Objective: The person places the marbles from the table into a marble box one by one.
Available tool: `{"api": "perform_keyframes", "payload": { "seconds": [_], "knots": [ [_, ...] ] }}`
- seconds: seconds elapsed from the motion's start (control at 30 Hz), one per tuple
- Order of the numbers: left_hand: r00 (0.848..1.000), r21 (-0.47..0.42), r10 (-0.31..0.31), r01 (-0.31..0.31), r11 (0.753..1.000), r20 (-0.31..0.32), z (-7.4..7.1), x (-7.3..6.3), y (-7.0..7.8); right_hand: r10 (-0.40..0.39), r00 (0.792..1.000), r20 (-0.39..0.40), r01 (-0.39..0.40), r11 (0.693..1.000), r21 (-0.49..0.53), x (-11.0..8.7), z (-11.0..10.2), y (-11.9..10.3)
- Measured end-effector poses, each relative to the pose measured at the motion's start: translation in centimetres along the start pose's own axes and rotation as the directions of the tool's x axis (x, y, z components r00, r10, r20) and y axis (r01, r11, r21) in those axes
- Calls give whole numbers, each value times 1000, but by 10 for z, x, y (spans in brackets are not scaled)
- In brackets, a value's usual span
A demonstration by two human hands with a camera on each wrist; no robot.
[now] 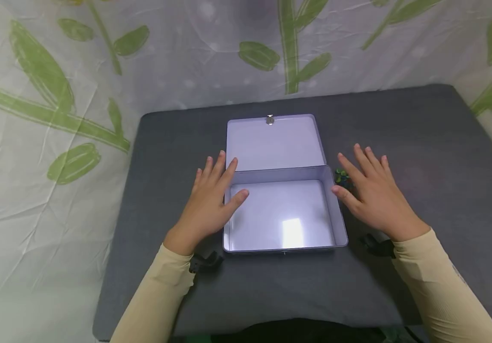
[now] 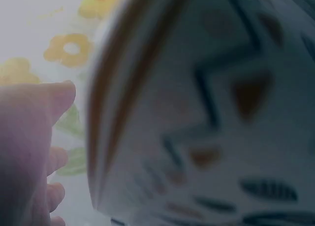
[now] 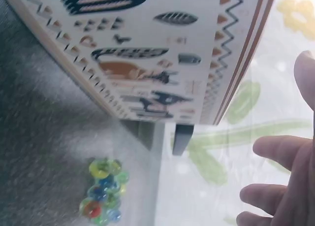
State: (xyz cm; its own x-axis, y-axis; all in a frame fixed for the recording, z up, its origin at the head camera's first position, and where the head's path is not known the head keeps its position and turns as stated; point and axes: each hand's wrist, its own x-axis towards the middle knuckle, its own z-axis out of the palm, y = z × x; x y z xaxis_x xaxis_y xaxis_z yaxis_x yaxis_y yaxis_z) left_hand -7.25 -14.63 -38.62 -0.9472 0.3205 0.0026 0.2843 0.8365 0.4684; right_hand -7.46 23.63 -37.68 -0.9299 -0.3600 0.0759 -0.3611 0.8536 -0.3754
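A rectangular metal tin [image 1: 278, 175] stands on the table with its hinged lid [image 1: 271, 145] swung back; its pale inside is bare. My left hand [image 1: 205, 205] hovers at the tin's left edge, fingers spread and straight. My right hand [image 1: 379, 200] is held beyond the right wall, fingers extended, holding nothing. By that wall lies a small cluster of glass marbles [image 3: 103, 191] in green, blue, yellow and red, partly hidden behind the right hand in the head view. Both wrist views show the tin's patterned outer side [image 2: 197, 103], with nothing between the fingers.
A dark grey cloth covers the table [image 1: 435, 143]. Behind it hangs a pale sheet [image 1: 186, 62] printed with green leaves and yellow flowers. A small metal clasp [image 1: 270, 120] sits on the lid's far edge. Dark straps [image 1: 205, 262] show at both wrists.
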Motion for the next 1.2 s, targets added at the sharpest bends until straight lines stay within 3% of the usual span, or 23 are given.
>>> {"api": "perform_keyframes", "payload": {
  "seconds": [0.27, 0.53, 0.87, 1.03, 1.2],
  "knots": [
    [997, -62, -75, 74, 995, -15, 5, -4, -20, 60, 998, 9, -60, 997, 39, -9, 5, 16],
    [995, -138, -90, 84, 987, -36, 15, 2, -36, 106, 994, -1, -106, 992, 75, -13, 6, 32],
    [992, -320, -127, 121, 940, 1, 29, -1, -44, 116, 988, -104, -111, 993, 47, -19, 19, 42],
    [993, -387, -119, 103, 917, -18, 36, -4, -46, 184, 982, -45, -181, 981, 66, -17, 22, 43],
    [996, -423, -70, 41, 905, -54, 41, -6, -45, 190, 982, -4, -190, 981, 48, -15, 23, 44]
  ]
}}
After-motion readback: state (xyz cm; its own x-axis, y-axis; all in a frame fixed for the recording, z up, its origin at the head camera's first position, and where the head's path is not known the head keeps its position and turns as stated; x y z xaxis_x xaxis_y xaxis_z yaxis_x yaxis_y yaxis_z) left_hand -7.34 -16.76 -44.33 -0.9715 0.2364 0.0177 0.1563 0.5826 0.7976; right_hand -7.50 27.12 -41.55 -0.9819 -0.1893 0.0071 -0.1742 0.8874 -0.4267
